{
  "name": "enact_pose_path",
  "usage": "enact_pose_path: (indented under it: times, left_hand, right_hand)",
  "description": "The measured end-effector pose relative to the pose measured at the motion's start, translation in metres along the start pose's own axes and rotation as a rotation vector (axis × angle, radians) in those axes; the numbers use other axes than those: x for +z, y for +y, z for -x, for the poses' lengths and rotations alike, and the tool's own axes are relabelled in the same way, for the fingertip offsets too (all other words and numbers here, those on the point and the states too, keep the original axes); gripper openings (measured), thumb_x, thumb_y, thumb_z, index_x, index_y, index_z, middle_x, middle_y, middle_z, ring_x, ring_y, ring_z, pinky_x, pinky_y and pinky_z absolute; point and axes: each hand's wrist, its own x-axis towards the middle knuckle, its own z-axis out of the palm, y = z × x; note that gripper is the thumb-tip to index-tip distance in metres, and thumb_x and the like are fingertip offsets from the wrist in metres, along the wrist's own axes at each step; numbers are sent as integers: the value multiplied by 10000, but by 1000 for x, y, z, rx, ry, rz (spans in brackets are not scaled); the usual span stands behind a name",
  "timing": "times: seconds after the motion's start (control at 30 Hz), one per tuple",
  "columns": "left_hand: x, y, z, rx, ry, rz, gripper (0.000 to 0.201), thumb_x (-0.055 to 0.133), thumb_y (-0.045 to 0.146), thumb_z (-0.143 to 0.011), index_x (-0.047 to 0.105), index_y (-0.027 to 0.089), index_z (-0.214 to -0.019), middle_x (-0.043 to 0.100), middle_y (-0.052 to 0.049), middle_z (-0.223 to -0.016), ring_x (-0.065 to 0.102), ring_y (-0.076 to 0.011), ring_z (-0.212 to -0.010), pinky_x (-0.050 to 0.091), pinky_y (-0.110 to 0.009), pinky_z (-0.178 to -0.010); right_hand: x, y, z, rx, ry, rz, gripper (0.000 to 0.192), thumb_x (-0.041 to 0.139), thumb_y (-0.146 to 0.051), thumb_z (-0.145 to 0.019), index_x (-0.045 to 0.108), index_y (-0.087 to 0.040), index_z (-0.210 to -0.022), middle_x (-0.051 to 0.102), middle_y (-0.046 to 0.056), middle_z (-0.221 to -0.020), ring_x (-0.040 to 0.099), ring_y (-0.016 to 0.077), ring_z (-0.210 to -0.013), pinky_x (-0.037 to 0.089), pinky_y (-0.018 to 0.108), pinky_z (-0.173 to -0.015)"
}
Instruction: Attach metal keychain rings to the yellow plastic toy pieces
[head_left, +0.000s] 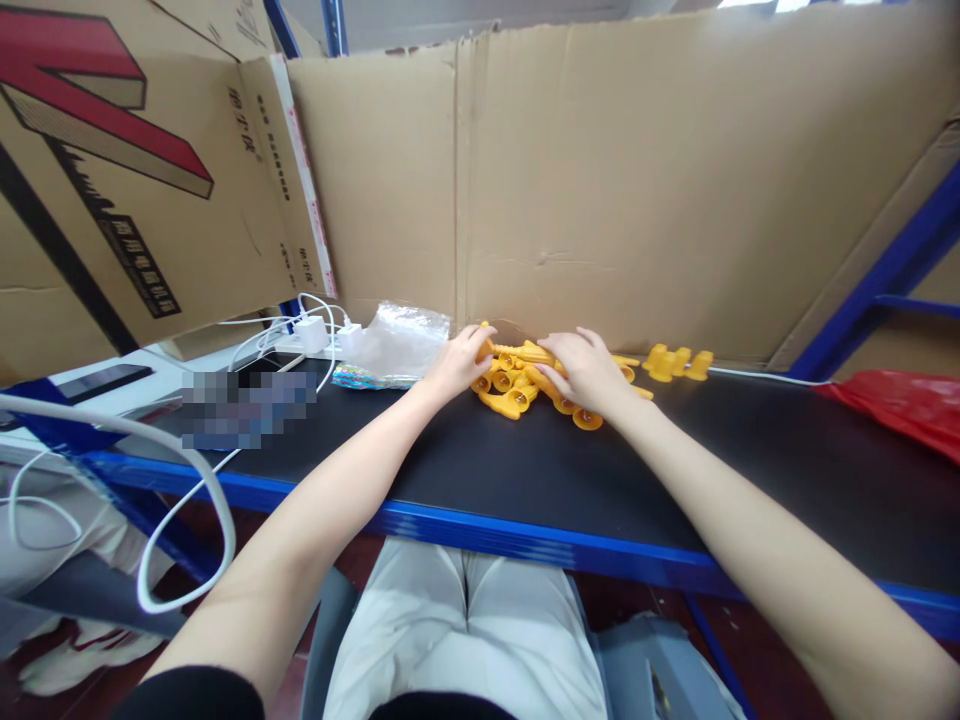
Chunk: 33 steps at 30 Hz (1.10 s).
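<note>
A heap of yellow plastic pieces [517, 400], several with flared, trumpet-like ends, lies on the black tabletop between my hands. At its left side my left hand [456, 362] has its fingers closed around the end of a long yellow plastic piece [525, 352]. My right hand [587, 372] reaches over the right part of the heap, with thumb and fingers curled at the other end of that long piece. Its palm covers some of the pieces underneath. Just right of this hand stand several small yellow cup-like parts [679, 363], apart from the heap.
Clear plastic bags [397, 342] lie stacked left of my left hand. White chargers and cables [311, 330] sit farther left. A tall cardboard panel [637, 190] closes off the back. Red plastic [907, 405] lies at right. A blue rail [525, 540] edges the table.
</note>
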Motion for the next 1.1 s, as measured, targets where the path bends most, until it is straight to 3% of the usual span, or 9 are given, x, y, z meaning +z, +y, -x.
enact_pose_path:
  times: [0.13,0.3,0.5,0.77,1.1]
  left_hand:
    - [-1,5,0,9,-56,-30,376,504,144,-819,500,171,-1194,566,-99,-1214,564,-203,-1098,472,-323,-922]
    - [3,9,1,-6,-89,-66,369,502,154,-809,510,159,-1178,576,-101,-1148,580,-206,-1045,479,-316,-878]
    - [-1,14,3,-59,-85,-86,370,530,247,-805,523,193,-1171,612,-79,-1106,600,-205,-991,473,-308,-836]
    - [-1,9,4,-77,-119,-197,390,527,317,-810,541,219,-1188,668,-67,-1085,636,-209,-904,464,-285,-745]
    - [-1,11,2,-45,-120,-155,423,557,291,-762,571,181,-1170,690,-79,-1006,642,-210,-848,461,-287,-727]
  right_hand:
    - [-2,-7,-2,19,-70,55,332,418,-368,-920,569,-151,-1119,646,128,-1065,561,261,-1027,295,475,-997]
    - [-5,-9,-4,56,-166,70,245,452,-313,-895,582,-149,-1022,652,125,-959,564,269,-891,348,412,-818]
    - [-10,-11,-5,67,-134,49,180,438,-252,-891,563,-162,-982,641,114,-952,543,249,-882,318,357,-786]
    - [-3,-13,-2,41,-152,39,330,398,-349,-933,552,-146,-1143,653,113,-1021,550,248,-941,295,362,-847]
    - [-5,-10,-4,-7,-133,87,168,445,-241,-900,568,-169,-990,641,96,-952,518,228,-885,288,345,-816]
